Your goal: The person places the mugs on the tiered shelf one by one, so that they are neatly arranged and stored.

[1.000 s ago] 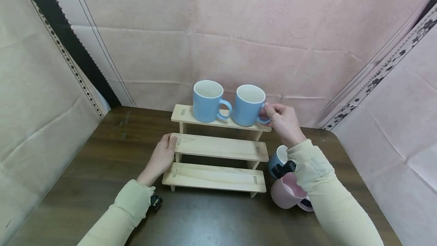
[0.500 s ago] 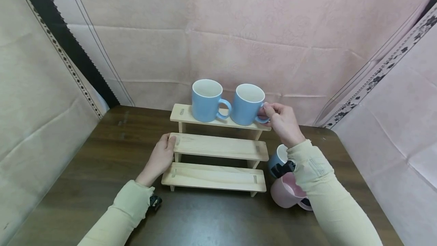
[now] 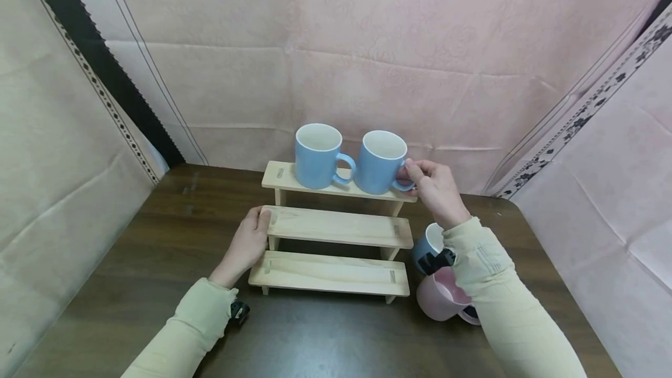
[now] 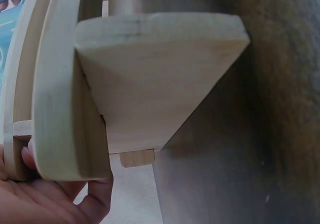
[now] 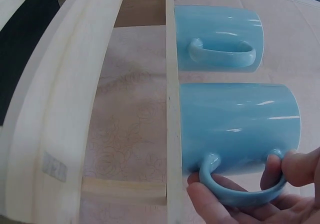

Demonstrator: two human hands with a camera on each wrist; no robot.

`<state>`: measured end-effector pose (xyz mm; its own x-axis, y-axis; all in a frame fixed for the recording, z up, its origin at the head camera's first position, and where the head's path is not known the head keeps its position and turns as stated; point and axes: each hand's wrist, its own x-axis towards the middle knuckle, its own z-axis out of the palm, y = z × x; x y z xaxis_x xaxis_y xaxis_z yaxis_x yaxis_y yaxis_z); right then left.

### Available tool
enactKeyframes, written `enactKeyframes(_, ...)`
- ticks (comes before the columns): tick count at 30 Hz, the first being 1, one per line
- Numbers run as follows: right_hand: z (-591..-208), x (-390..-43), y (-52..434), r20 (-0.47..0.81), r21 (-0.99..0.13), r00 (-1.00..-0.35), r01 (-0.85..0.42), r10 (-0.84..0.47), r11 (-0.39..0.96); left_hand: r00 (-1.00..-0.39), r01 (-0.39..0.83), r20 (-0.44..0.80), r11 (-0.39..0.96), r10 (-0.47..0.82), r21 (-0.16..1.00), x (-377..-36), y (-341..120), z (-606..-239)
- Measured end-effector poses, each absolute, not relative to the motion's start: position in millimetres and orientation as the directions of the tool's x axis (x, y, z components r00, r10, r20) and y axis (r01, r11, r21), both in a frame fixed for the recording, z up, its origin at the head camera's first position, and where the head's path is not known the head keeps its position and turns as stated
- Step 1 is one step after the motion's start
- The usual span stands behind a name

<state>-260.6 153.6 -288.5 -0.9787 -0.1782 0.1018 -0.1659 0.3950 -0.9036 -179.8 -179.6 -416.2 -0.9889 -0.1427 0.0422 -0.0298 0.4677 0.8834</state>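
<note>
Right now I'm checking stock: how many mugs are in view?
4: left mug and right mug on the top shelf; lower blue mug and pink mug on the table at right. The right sleeve may hide more.

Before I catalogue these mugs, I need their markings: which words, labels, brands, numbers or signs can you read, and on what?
No readable text in any view.
Right sleeve: faint marks, too blurred to read.
Held blue mug: none on the sides shown.
Blue mug beside it: none on the sides shown.
Pink mug: none on the part shown.
Cloth border: printed pattern, no words.
</note>
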Motion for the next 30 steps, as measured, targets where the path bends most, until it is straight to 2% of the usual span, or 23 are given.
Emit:
enactKeyframes(10,-291,-255,161,0.094,-0.921,-0.977,-0.158,-0.190,0.357,-0.989,-0.031,0.040,0.469,-0.140,0.883,-179,-179,-417)
enactKeyframes(13,-287,-246,170,0.110,-0.909,-0.978,-0.170,-0.175,0.381,-0.990,-0.031,0.037,0.471,-0.134,0.882,-179,-178,-417)
enactKeyframes(21,-278,-192,214,0.221,-0.740,-0.967,-0.253,-0.129,0.624,-0.989,-0.034,0.036,0.460,-0.142,0.887,-179,-177,-416)
enactKeyframes(26,-297,-152,248,0.345,-0.700,-0.938,-0.276,-0.027,0.659,-0.990,-0.033,0.036,0.468,-0.138,0.883,-180,-178,-417)
enactKeyframes(30,-322,-122,270,0.376,-0.727,-0.920,-0.221,0.107,0.651,-0.989,-0.032,0.041,0.479,-0.142,0.877,-179,-180,-416)
